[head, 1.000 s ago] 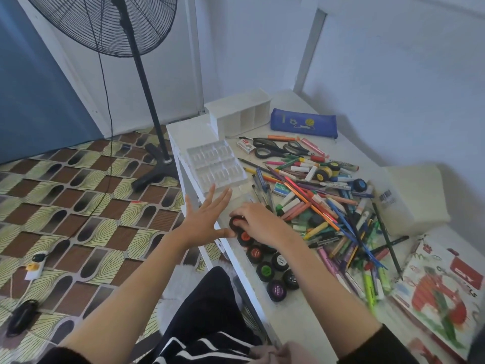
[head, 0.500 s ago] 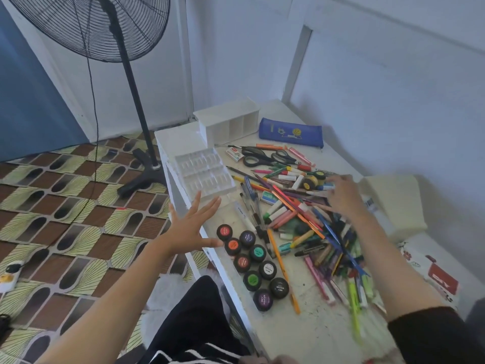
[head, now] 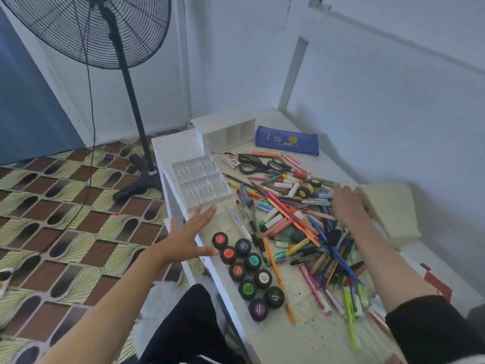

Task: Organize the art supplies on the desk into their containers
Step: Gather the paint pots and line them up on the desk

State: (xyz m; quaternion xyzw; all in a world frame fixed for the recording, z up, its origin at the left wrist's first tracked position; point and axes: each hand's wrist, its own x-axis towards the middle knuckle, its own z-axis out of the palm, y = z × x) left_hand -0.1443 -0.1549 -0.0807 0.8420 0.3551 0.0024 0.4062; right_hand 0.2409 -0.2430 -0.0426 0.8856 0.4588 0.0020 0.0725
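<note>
Fingers (head: 206, 213) of left hand (head: 187, 239) splayed wide and straight, grasping nothing, thumb tip just beside round black paint jars (head: 254, 261) with glossy coloured lids. Ahead of those fingertips, clear moulded plastic tray (head: 199, 185) on white, paint-flecked counter (head: 275, 342). Right hand (head: 347, 206) released too, blurred, fingers (head: 339, 192) laid flat on tangled heap of slim pens and pencils (head: 288, 222); left of them, black-handled scissors (head: 258, 164).

A room at home — patterned floor (head: 65, 219), pedestal fan (head: 105, 35), craft-strewn white desk (head: 275, 342).
</note>
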